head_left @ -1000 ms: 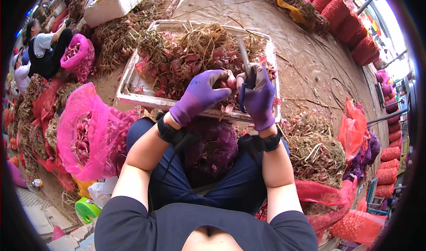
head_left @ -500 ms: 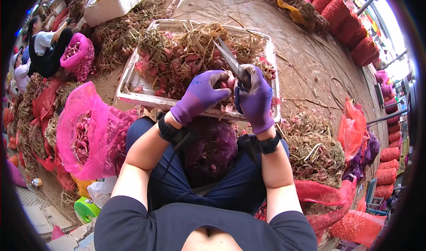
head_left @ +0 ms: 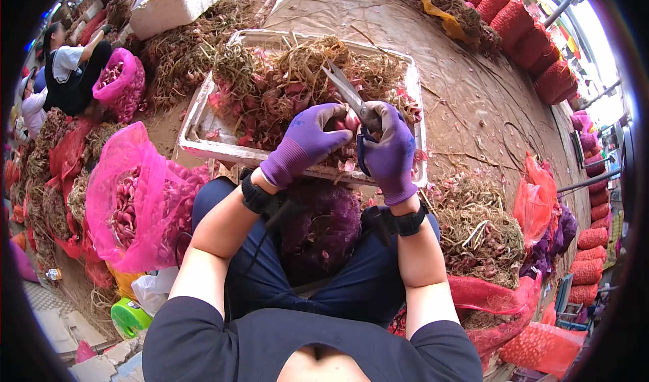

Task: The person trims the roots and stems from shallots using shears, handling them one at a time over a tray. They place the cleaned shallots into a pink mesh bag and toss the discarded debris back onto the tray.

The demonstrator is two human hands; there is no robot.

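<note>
Shallots [head_left: 292, 99], seemingly part-processed: dry-stalked heap left in a white foam tray [head_left: 230, 153] beyond the hands; apparently cleaned bulbs [head_left: 126, 206] in a pink mesh bag [head_left: 111, 153] to their left. Right hand [head_left: 392, 147] grips scissors [head_left: 353, 98]; left hand [head_left: 307, 138], just beside, pinches one shallot bulb [head_left: 351, 120], apparently unfinished.

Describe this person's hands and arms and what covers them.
The left hand and right hand wear purple knitted fabric gloves with ribbed cuffs and greyish, coated-looking fingers; a small blue marking shows on the left glove's back. Broad black bands with dark attachments circle both wrists. The forearms are bare below short, dark fabric sleeves.
</note>
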